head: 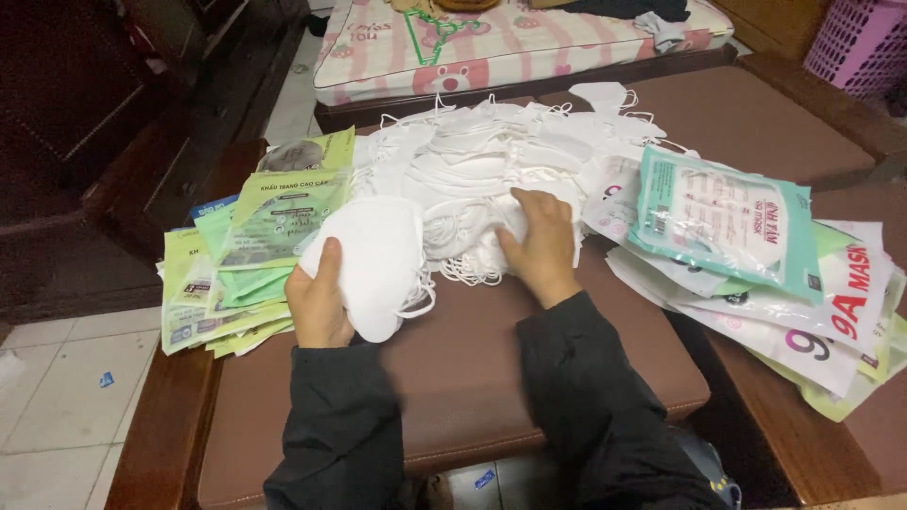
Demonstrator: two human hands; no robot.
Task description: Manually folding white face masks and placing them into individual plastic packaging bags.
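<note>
My left hand grips a stack of white folded face masks, thumb on top, above the brown cushioned seat. My right hand lies palm down on the near edge of a big loose pile of white masks, fingers curled into the masks and their ear loops. Both arms wear dark sleeves.
Green mask packets are stacked at the left of the seat. White, teal and pale green packets lie heaped at the right. A pink striped mattress lies beyond, a pink basket at top right, tiled floor at left.
</note>
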